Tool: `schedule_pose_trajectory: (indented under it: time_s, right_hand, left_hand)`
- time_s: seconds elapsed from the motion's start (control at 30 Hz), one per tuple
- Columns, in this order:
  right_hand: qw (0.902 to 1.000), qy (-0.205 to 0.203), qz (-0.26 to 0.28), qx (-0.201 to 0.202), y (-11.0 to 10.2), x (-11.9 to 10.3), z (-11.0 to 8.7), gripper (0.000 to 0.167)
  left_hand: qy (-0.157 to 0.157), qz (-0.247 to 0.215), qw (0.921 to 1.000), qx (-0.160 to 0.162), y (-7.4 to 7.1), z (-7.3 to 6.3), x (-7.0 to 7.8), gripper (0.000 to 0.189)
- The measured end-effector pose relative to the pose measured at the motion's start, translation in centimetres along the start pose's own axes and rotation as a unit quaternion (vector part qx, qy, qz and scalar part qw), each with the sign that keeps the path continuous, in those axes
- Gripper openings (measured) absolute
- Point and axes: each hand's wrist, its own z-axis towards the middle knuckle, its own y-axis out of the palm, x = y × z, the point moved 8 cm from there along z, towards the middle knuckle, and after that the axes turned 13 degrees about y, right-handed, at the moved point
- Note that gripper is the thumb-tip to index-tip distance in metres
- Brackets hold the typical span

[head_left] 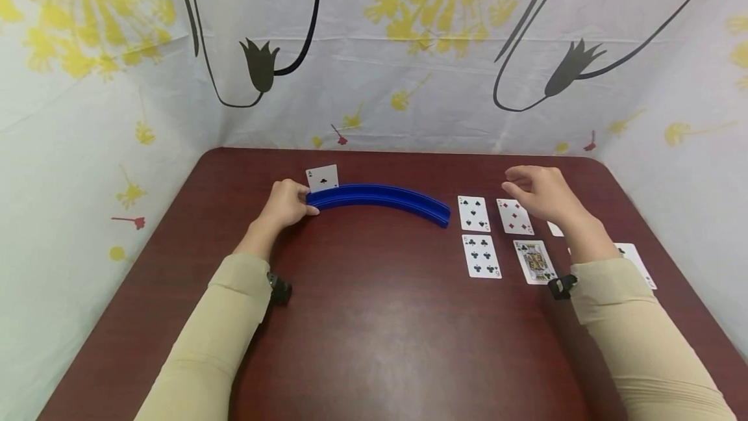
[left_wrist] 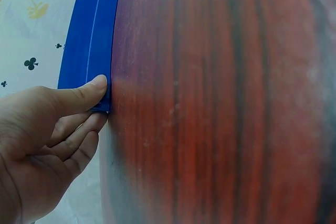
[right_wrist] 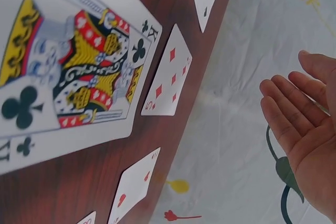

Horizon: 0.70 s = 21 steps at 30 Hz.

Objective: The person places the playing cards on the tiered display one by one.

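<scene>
Left hand (head_left: 287,203) pinched the rack (head_left: 380,195); right hand (head_left: 542,191) hovered empty. Cards (head_left: 474,214) seemed light, slippery, best taken by edges.

Toward the right edge of the surface (head_left: 374,336), the right forearm (head_left: 637,330) hides most of a heart card (head_left: 556,230) and part of another card (head_left: 639,267). Toward the far edge, the blue card holder (head_left: 380,195) conceals the bottom of the ace of clubs (head_left: 323,178); the left grip (head_left: 287,203) partly covers the holder's left end. The right wrist view crops the king of clubs (right_wrist: 84,72).
</scene>
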Motion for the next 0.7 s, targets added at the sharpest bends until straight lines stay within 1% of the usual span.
schedule_pose_trajectory:
  time_s: [0.2,0.43,0.7]
  right_hand:
    - [0.9999,0.001,-0.013,0.006,-0.3,0.5,-0.2,0.035]
    - [0.9995,0.028,-0.013,0.005,-0.6,1.6,-0.5,0.037]
    - [0.9995,0.012,-0.018,0.023,-1.4,2.0,-0.8,0.034]
  left_hand:
    - [0.005,0.005,1.0000,-0.001,0.1,0.0,-0.1,0.054]
    - [0.008,0.002,1.0000,0.003,0.2,-0.1,0.0,0.053]
    - [0.010,0.004,0.9999,0.006,-0.1,0.0,0.1,0.054]
